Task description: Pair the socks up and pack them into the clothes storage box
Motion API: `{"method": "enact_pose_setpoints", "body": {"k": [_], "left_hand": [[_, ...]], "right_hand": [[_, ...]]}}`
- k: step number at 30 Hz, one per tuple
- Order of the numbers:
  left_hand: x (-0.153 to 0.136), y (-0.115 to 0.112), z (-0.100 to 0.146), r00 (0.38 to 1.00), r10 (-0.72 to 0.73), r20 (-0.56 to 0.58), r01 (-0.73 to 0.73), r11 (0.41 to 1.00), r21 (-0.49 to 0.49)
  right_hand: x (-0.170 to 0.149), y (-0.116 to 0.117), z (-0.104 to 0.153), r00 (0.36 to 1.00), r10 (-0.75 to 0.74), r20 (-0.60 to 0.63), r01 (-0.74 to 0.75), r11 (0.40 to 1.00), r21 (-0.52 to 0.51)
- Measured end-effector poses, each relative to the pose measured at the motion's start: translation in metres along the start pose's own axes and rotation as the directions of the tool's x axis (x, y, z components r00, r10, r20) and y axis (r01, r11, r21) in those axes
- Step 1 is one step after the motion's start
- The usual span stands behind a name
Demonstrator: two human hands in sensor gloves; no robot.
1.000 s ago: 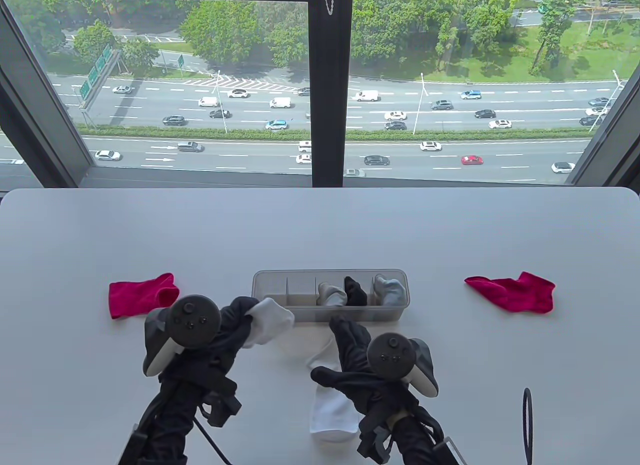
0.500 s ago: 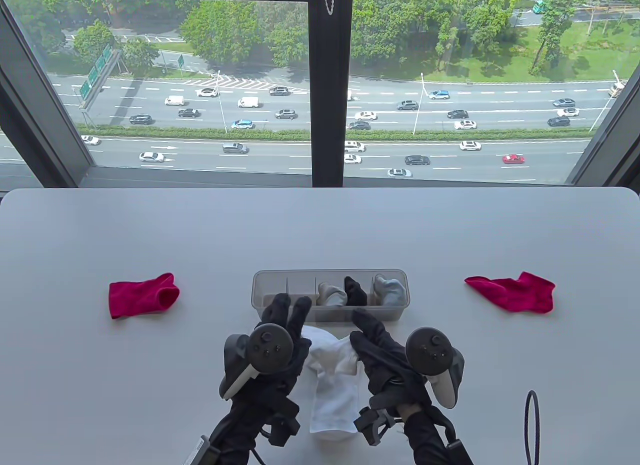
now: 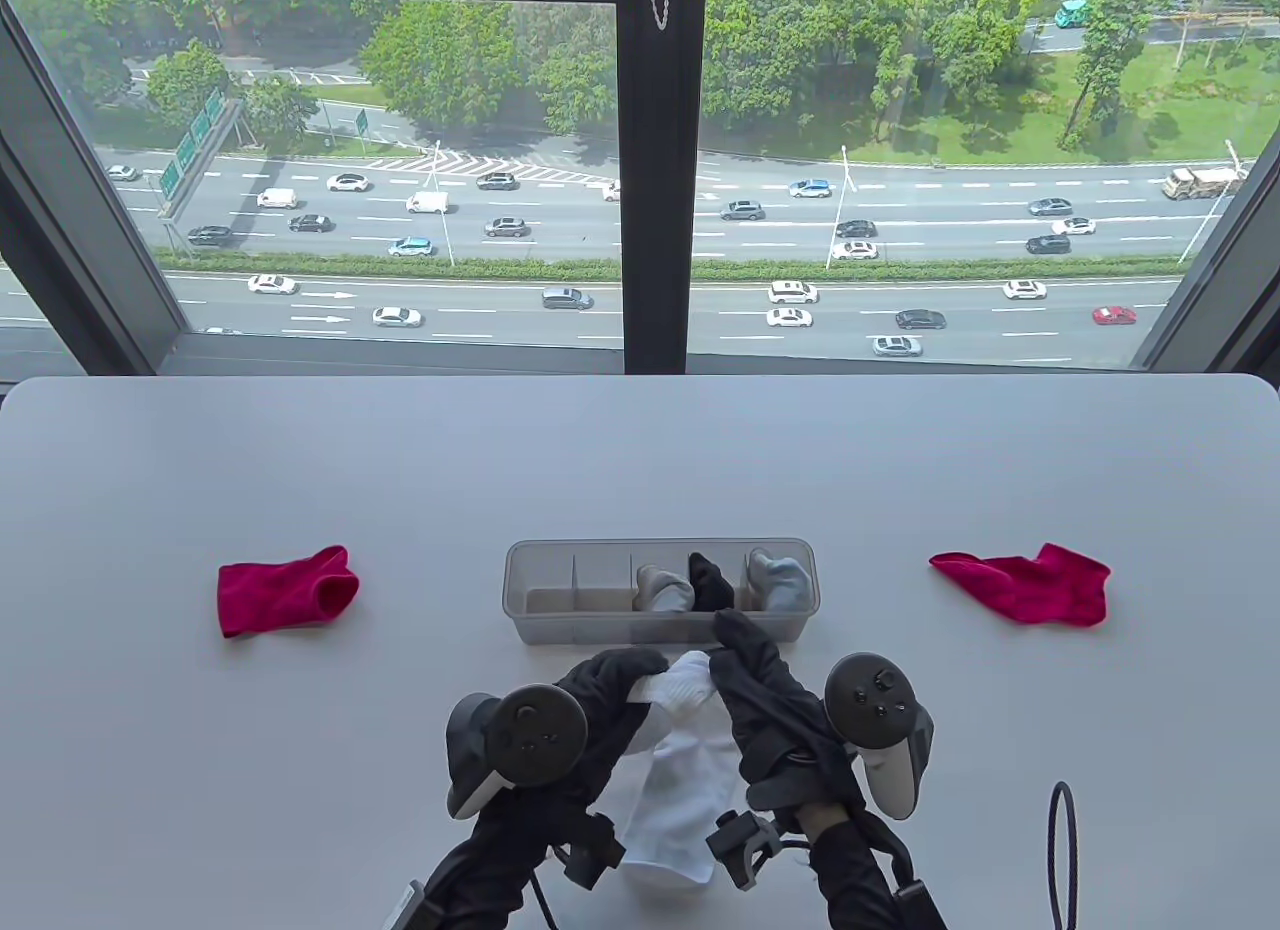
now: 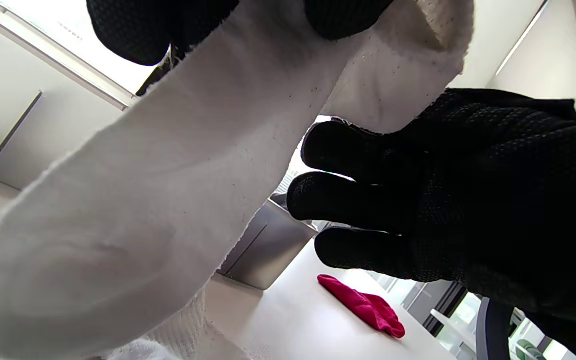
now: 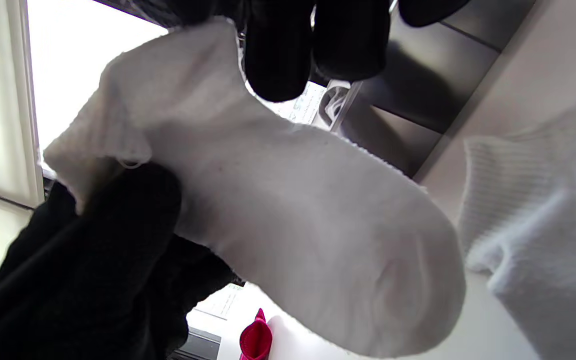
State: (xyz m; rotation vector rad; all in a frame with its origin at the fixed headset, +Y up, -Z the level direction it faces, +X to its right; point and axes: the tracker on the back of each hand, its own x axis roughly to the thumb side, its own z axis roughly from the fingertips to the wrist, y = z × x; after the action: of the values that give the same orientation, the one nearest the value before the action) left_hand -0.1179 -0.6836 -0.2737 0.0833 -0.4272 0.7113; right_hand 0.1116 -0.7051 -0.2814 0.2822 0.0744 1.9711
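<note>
A white sock (image 3: 685,682) hangs just above the table in front of the clothes storage box (image 3: 560,625). My left hand (image 3: 640,670) pinches its cuff. My right hand (image 3: 725,660) grips the same sock from the right. In the left wrist view this white sock (image 4: 143,200) fills the frame, with the right hand's fingers (image 4: 363,200) curled beside it. A second white sock (image 3: 675,820) lies flat on the table under both hands and shows in the right wrist view (image 5: 543,225). Two red socks lie apart, one left (image 3: 285,590), one right (image 3: 1025,587).
The box's right compartments hold two grey sock bundles (image 3: 665,590) (image 3: 780,580) and a black one (image 3: 710,582); its left compartments show only bare floor. A black cable loop (image 3: 1055,850) lies at the table's front right. A window stands behind the table's far edge.
My left hand brought the white sock from the left to the centre over the other white sock. Its fingers have curled onto the cuff, and my right hand has closed in on the same sock.
</note>
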Motion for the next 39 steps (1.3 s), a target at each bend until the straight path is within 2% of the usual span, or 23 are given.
{"method": "enact_pose_setpoints", "body": {"k": [1, 2, 3, 4, 5, 8, 9, 10, 11, 13, 15, 17, 19, 22, 27, 29, 31, 33, 34, 35, 36, 38, 39], "left_hand": [[-0.002, 0.001, 0.000, 1.000, 0.013, -0.016, -0.013, 1.000, 0.004], [-0.005, 0.002, -0.001, 0.999, 0.047, -0.026, -0.047, 0.999, -0.014], [-0.007, 0.002, -0.002, 0.995, 0.089, -0.045, -0.091, 0.994, -0.056], [-0.008, 0.001, -0.003, 0.987, 0.152, -0.057, -0.157, 0.983, -0.090], [-0.010, -0.001, -0.003, 0.972, 0.225, -0.074, -0.231, 0.969, -0.091], [-0.011, -0.006, -0.003, 0.930, 0.332, -0.159, -0.351, 0.929, -0.113], [-0.012, -0.007, -0.003, 0.923, 0.343, -0.177, -0.366, 0.923, -0.119], [-0.013, -0.010, -0.003, 0.921, 0.326, -0.214, -0.360, 0.921, -0.146], [-0.015, -0.011, -0.003, 0.918, 0.301, -0.260, -0.353, 0.918, -0.183], [-0.021, -0.022, -0.003, 0.884, 0.295, -0.364, -0.396, 0.885, -0.244], [-0.025, -0.036, -0.003, 0.855, 0.250, -0.454, -0.419, 0.849, -0.322], [-0.027, -0.051, -0.003, 0.847, 0.174, -0.502, -0.378, 0.862, -0.337], [-0.030, -0.071, -0.003, 0.866, -0.002, -0.500, -0.245, 0.870, -0.428], [-0.033, -0.092, -0.003, 0.856, -0.145, -0.497, -0.157, 0.842, -0.516], [-0.034, -0.095, -0.002, 0.852, -0.157, -0.499, -0.158, 0.832, -0.532], [-0.034, -0.091, -0.001, 0.847, -0.121, -0.518, -0.222, 0.805, -0.550], [-0.034, -0.082, 0.000, 0.838, -0.122, -0.532, -0.239, 0.794, -0.559], [-0.035, -0.065, 0.001, 0.837, -0.125, -0.532, -0.182, 0.854, -0.487], [-0.035, -0.053, 0.001, 0.850, -0.110, -0.514, -0.126, 0.907, -0.401], [-0.036, -0.046, 0.002, 0.859, -0.099, -0.502, -0.098, 0.931, -0.353], [-0.038, -0.035, 0.003, 0.880, -0.066, -0.470, -0.076, 0.958, -0.277], [-0.046, -0.027, 0.002, 0.925, 0.100, -0.366, -0.208, 0.941, -0.267], [-0.050, -0.028, 0.002, 0.916, 0.210, -0.342, -0.323, 0.891, -0.318]], "right_hand": [[0.002, -0.001, -0.002, 0.998, 0.025, 0.062, -0.030, 0.997, 0.070], [0.007, -0.001, -0.004, 0.989, 0.036, 0.141, -0.066, 0.974, 0.217], [0.011, 0.001, -0.005, 0.986, 0.032, 0.161, -0.087, 0.935, 0.344], [0.014, 0.003, -0.004, 0.984, 0.036, 0.173, -0.107, 0.901, 0.420], [0.017, 0.007, -0.004, 0.981, 0.054, 0.185, -0.133, 0.886, 0.444], [0.021, 0.015, -0.003, 0.972, 0.112, 0.208, -0.198, 0.866, 0.458], [0.022, 0.014, -0.002, 0.965, 0.180, 0.192, -0.240, 0.902, 0.359], [0.020, 0.010, -0.002, 0.961, 0.228, 0.156, -0.254, 0.951, 0.178], [0.016, 0.008, -0.001, 0.972, 0.210, 0.104, -0.218, 0.973, 0.071], [0.002, 0.004, -0.002, 0.985, 0.170, -0.007, -0.169, 0.983, 0.065], [-0.012, 0.004, -0.004, 0.975, 0.195, -0.102, -0.187, 0.979, 0.087], [-0.023, 0.010, -0.006, 0.932, 0.301, -0.202, -0.281, 0.952, 0.123], [-0.035, 0.024, -0.012, 0.839, 0.478, -0.261, -0.423, 0.874, 0.241], [-0.044, 0.043, -0.021, 0.714, 0.650, -0.260, -0.534, 0.746, 0.398], [-0.048, 0.054, -0.025, 0.607, 0.732, -0.309, -0.521, 0.660, 0.542], [-0.048, 0.053, -0.022, 0.596, 0.753, -0.278, -0.586, 0.645, 0.490], [-0.049, 0.052, -0.019, 0.619, 0.737, -0.273, -0.575, 0.661, 0.481], [-0.050, 0.050, -0.017, 0.649, 0.719, -0.249, -0.571, 0.676, 0.465], [-0.049, 0.047, -0.015, 0.687, 0.694, -0.217, -0.563, 0.697, 0.445], [-0.047, 0.045, -0.014, 0.723, 0.662, -0.199, -0.546, 0.724, 0.422], [-0.043, 0.041, -0.012, 0.813, 0.564, -0.147, -0.478, 0.789, 0.386], [-0.033, 0.037, -0.010, 0.885, 0.453, -0.106, -0.394, 0.852, 0.345], [-0.028, 0.037, -0.010, 0.907, 0.416, -0.067, -0.373, 0.867, 0.332]]}}
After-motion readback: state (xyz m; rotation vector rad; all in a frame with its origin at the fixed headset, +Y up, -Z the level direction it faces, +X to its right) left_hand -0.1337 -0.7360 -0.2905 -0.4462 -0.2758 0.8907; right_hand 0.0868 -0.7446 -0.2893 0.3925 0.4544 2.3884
